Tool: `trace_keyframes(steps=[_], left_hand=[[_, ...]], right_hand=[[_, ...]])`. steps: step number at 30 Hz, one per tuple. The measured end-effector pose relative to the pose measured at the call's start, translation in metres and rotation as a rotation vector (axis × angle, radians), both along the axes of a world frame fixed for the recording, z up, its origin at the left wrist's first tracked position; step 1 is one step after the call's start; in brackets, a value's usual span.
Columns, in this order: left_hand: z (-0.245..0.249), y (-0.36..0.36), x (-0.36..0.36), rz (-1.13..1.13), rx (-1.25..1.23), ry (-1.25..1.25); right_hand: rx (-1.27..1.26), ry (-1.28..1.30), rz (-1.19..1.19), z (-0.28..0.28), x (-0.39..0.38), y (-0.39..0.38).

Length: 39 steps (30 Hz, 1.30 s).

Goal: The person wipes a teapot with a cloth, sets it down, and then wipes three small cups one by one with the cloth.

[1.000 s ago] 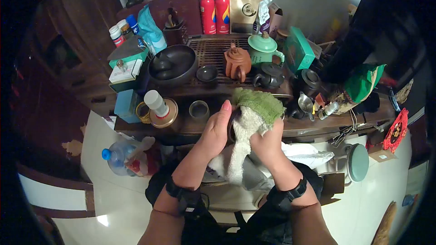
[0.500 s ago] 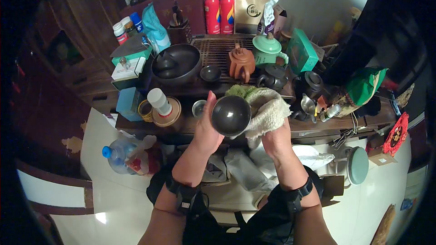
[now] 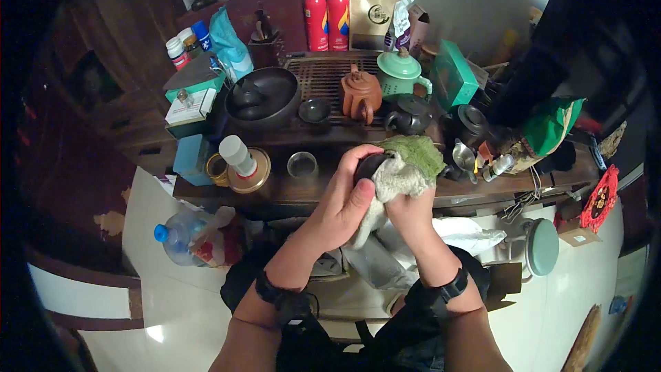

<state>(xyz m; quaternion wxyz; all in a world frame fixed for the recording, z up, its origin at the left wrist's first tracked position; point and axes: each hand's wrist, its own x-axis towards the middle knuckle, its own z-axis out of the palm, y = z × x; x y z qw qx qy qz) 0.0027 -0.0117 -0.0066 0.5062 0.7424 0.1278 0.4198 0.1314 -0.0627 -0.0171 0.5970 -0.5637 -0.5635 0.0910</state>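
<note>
Because only a sliver of the dark bowl shows between fingers and fabric, its make is hard to tell, but it looks like glazed ceramic: probably light, rigid, smooth enough to slip, and likely to chip if it drops on the hard surface below. It is held in the air just above the near edge of the wooden table, in front of the person's chest. The left hand is curled closed around its outer wall, fingers arched over the top, and this grip around the body seems safer than pinching the thin rim. A soft cloth, green on one face and pale on the other, is bunched against the bowl. The right hand is closed on it from beneath, and a loose tail hangs down between the wrists. The cloth is limp and would add friction against the glaze. Beyond them stand a glass cup, a black teapot, a brown teapot and a large dark basin on the slatted tea tray.
</note>
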Motion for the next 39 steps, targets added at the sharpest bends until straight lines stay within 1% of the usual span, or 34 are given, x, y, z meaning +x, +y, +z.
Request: trace_keyframes(steps=[1,2,4,5,6,7,9,10,13,14,16,17,18,19,20,21,22,23,25,26,29,30,33,34,35,37,38,39], left_hand=[[0.001,-0.001,0.000,-0.013,-0.054,0.020],[0.001,-0.002,0.003,0.050,-0.027,0.023],[-0.009,0.006,0.001,0.022,-0.215,-0.017],[-0.006,0.008,0.001,0.009,-0.309,-0.037],[0.006,0.002,0.000,-0.181,-0.728,-0.310],[0.006,0.004,-0.001,-0.181,-0.816,-0.334],[0.008,0.008,-0.006,-0.179,-0.989,-0.384],[0.012,0.005,-0.005,-0.118,-1.013,-0.357],[0.008,0.008,-0.005,-0.154,-1.063,-0.370],[0.008,0.009,-0.006,-0.161,-1.071,-0.369],[0.008,0.013,-0.010,-0.173,-1.084,-0.371],[0.009,0.012,-0.010,-0.156,-1.031,-0.302],[0.010,0.010,-0.009,-0.138,-0.977,-0.235],[0.010,0.008,-0.008,-0.120,-0.923,-0.167],[0.008,0.008,-0.005,-0.073,-0.783,-0.041],[0.009,0.001,-0.004,-0.081,-0.731,0.038],[0.011,-0.001,-0.003,-0.136,-0.726,0.059],[0.011,-0.002,-0.002,-0.190,-0.720,0.080],[0.000,-0.003,0.001,-0.151,-0.734,0.123],[-0.004,-0.003,0.003,-0.132,-0.740,0.144],[-0.008,-0.007,0.012,-0.109,-0.759,-0.037],[-0.010,-0.009,0.013,-0.085,-0.807,-0.050],[-0.029,-0.012,0.020,-0.085,-0.748,-0.148],[-0.033,-0.012,0.021,-0.015,-0.691,-0.130],[-0.027,-0.013,0.020,0.050,-0.541,-0.114],[-0.009,-0.019,0.019,0.179,-0.239,-0.081],[-0.008,-0.020,0.016,0.175,-0.267,-0.050],[-0.008,-0.019,0.015,0.194,-0.193,-0.058]], right_hand=[[0.034,-0.150,-0.082,0.001,0.000,-0.001],[0.059,-0.150,-0.130,0.003,-0.002,0.000],[0.079,-0.076,-0.151,0.003,-0.001,0.000],[0.089,-0.040,-0.161,0.004,-0.001,0.000],[0.109,0.030,-0.177,-0.001,0.002,-0.001],[0.041,0.207,-0.046,-0.009,0.010,-0.002],[0.047,0.624,0.082,-0.002,0.011,-0.001],[0.034,0.495,0.052,-0.016,0.020,0.002],[-0.048,0.488,0.096,-0.016,0.016,-0.002],[-0.049,0.647,0.131,-0.012,0.012,-0.001],[-0.022,0.417,0.179,0.004,0.008,-0.006],[-0.008,0.300,0.205,0.010,0.007,-0.007],[-0.001,0.263,0.288,0.011,0.006,-0.006],[-0.041,0.439,0.369,0.017,0.001,-0.009],[-0.042,0.000,0.268,0.017,0.006,-0.008],[-0.040,-0.436,0.158,0.020,0.009,-0.005],[0.026,-0.190,0.244,0.022,0.006,-0.002],[-0.005,-0.120,0.232,0.021,0.006,-0.001],[-0.069,0.022,0.207,0.013,0.008,-0.001],[-0.078,-0.006,0.106,0.008,0.007,0.001],[0.096,-0.091,-0.001,0.003,0.005,0.001],[0.111,-0.079,-0.005,0.001,0.004,0.002],[0.140,-0.048,0.000,-0.003,0.005,0.003],[0.139,-0.037,0.014,-0.004,0.005,0.004],[0.140,-0.026,0.026,-0.005,0.004,0.005],[0.005,-0.033,-0.040,-0.002,0.003,0.003],[-0.063,-0.036,-0.072,-0.002,0.002,0.001],[-0.050,0.153,-0.015,-0.010,-0.001,0.003]])
